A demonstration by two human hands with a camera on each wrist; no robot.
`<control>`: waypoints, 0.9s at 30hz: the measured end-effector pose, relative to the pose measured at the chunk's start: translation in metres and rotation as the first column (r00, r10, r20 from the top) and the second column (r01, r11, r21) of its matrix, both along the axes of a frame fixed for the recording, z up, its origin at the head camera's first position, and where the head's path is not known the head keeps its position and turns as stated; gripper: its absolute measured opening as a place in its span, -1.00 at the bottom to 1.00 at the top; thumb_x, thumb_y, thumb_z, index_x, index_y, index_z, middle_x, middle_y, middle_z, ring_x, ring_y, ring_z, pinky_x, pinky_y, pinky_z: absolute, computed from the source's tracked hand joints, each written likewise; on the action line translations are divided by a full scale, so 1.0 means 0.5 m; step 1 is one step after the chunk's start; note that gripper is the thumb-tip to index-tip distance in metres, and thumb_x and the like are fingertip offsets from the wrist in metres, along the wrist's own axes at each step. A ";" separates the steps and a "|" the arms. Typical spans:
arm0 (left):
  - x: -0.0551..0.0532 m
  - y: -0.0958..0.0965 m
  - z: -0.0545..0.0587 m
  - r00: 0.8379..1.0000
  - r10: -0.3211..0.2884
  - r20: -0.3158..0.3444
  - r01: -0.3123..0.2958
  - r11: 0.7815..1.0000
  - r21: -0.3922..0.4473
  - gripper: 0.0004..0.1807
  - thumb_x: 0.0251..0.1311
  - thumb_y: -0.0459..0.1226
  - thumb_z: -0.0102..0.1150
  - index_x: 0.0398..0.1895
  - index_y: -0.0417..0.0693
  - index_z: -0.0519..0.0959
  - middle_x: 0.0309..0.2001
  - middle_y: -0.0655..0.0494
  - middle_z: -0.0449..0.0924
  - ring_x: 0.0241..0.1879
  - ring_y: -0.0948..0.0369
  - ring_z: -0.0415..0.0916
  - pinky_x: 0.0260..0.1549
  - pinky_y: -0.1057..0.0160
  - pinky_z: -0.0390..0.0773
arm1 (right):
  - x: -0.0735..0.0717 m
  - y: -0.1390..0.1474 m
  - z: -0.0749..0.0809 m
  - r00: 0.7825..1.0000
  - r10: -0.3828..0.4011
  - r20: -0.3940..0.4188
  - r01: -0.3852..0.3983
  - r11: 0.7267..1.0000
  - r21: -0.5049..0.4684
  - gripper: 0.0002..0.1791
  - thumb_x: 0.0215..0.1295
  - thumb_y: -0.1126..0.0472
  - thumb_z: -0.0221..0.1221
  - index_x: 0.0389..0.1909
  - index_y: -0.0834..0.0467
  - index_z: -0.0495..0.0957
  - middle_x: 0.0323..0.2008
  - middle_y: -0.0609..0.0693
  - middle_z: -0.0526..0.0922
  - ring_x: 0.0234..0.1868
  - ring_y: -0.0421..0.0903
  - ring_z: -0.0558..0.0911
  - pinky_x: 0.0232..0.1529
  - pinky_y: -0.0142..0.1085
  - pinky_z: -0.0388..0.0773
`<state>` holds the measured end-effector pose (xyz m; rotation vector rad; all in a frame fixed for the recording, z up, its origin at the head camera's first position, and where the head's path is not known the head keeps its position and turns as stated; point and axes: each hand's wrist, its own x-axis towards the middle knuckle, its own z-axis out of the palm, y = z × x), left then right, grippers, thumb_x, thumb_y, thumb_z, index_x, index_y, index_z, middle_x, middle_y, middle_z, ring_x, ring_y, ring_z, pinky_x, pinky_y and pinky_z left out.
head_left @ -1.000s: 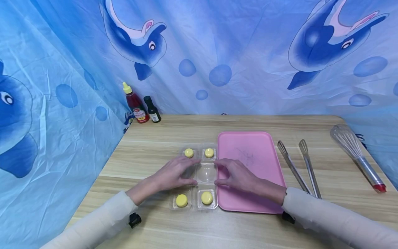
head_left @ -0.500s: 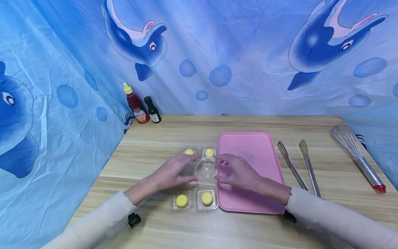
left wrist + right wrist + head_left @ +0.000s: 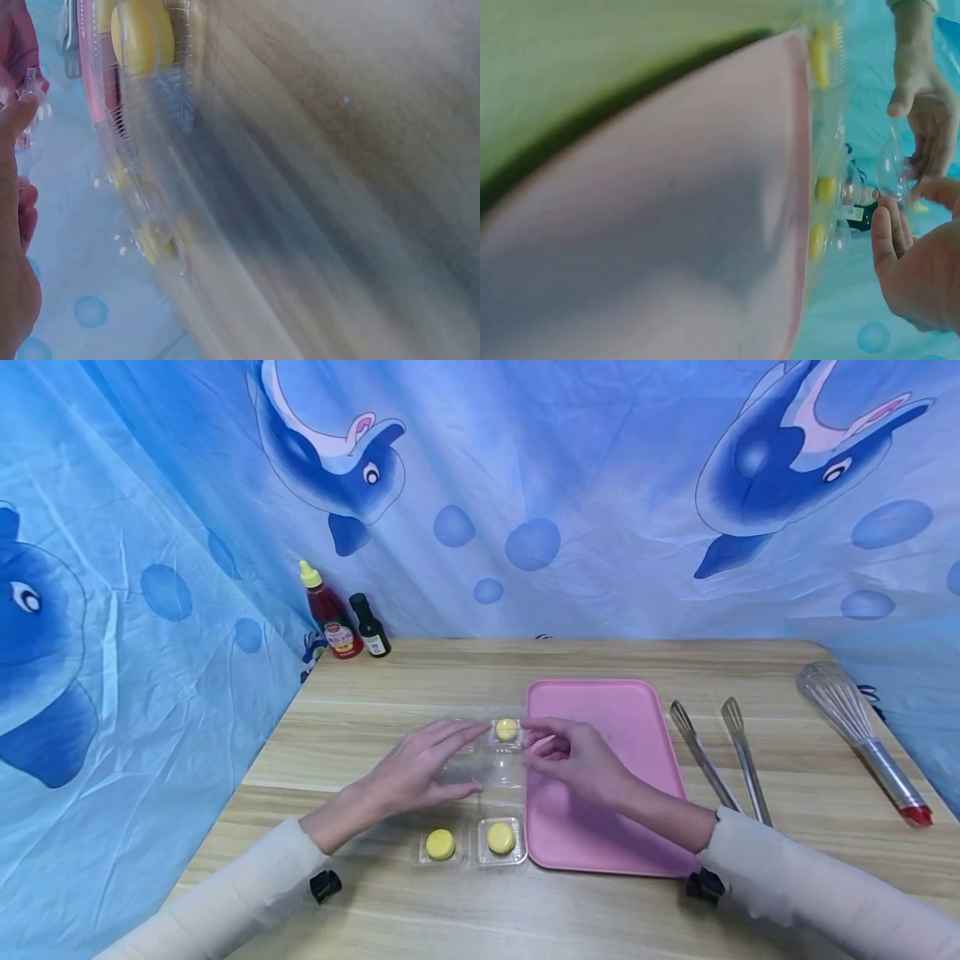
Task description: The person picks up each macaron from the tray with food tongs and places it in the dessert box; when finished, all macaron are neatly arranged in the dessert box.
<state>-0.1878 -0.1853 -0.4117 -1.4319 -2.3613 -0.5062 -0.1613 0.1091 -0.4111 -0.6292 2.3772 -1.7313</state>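
Note:
Between my two hands hangs a clear domed plastic lid [image 3: 891, 169], raised off the table. My left hand [image 3: 427, 764] pinches one edge between thumb and fingers; my right hand [image 3: 581, 762] pinches the opposite edge, its fingers more curled. Below and around them, clear plastic boxes stand on the table with yellow macarons in them: a near right macaron [image 3: 501, 838], a near left macaron [image 3: 440, 844] and a far right macaron [image 3: 507, 730]. The far left macaron is mostly hidden behind my left fingers in the head view.
A pink tray [image 3: 600, 827] lies right beside the boxes, under my right forearm. Farther right are metal tongs [image 3: 701, 756] and a whisk [image 3: 862, 735]. A red sauce bottle [image 3: 333, 618] and a small dark bottle [image 3: 370, 627] stand at the back left.
The lid has come up off the boxes between both hands. My right hand has shifted slightly up and right with its fingers curling more; my left hand has risen a little.

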 end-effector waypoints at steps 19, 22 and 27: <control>0.010 0.017 0.028 0.867 0.034 0.497 -0.033 0.999 -0.011 -0.54 0.70 -0.06 -0.08 0.47 0.01 0.53 0.16 0.07 0.74 0.10 0.26 0.67 0.16 0.03 0.67 | 0.011 -0.014 -0.014 0.933 -0.057 -0.356 0.045 0.998 -0.041 -0.69 0.10 0.59 0.30 -0.43 0.08 0.60 -0.35 -0.09 0.71 -0.26 -0.13 0.75 -0.17 -0.21 0.81; 0.008 0.019 0.030 0.773 0.045 0.633 -0.045 0.999 -0.016 -0.51 0.72 -0.05 -0.13 0.45 -0.08 0.54 0.22 0.01 0.71 0.12 0.25 0.67 0.22 0.05 0.64 | 0.011 -0.015 -0.018 0.872 -0.043 -0.488 0.046 0.999 -0.007 -0.68 0.06 0.57 0.32 -0.42 0.05 0.60 -0.35 -0.17 0.67 -0.24 -0.12 0.73 -0.14 -0.26 0.78; 0.005 0.019 0.029 0.688 0.044 0.725 -0.053 0.999 -0.010 -0.46 0.64 -0.05 0.06 0.47 -0.17 0.50 0.30 0.01 0.64 0.22 0.22 0.61 0.28 0.13 0.60 | 0.014 -0.018 -0.017 0.791 -0.027 -0.612 0.078 0.995 0.057 -0.70 0.05 0.51 0.38 -0.41 0.03 0.60 -0.33 -0.20 0.67 -0.23 -0.18 0.70 -0.07 -0.24 0.68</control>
